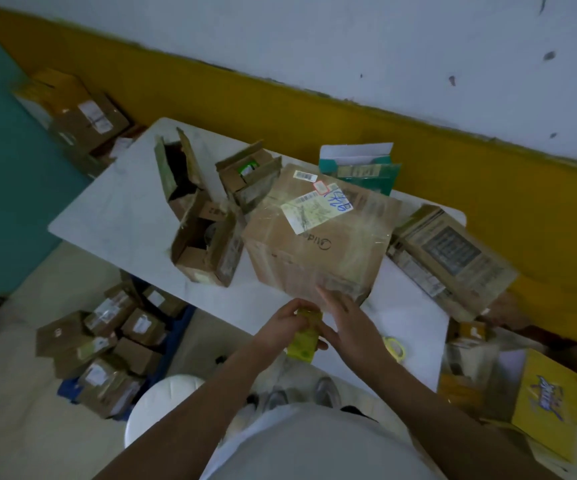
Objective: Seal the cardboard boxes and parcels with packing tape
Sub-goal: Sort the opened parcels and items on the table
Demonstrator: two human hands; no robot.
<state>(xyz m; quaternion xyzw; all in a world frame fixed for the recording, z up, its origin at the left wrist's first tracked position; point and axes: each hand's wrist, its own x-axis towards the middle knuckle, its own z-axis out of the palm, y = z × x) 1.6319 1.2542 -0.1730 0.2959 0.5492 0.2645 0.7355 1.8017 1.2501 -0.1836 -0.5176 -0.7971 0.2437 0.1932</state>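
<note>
A large brown cardboard box [318, 237] with labels and shiny tape on top stands in the middle of the white table [114, 209]. At its near edge my left hand [282, 323] grips a yellow-green tape dispenser [303, 336]. My right hand [346, 318] lies against the dispenser's right side, thumb curled under it, fingers stretched to the box's near corner. A second tape roll [395, 348] lies on the table just right of my right wrist.
Open small cartons [204, 251] [249, 178] stand left of the big box, a flat printed box [450, 261] overhangs the table's right edge, a green box [360, 171] is behind. Piles of parcels [114, 344] lie on the floor left, a yellow box [547, 403] right, a white stool [162, 400] near my legs.
</note>
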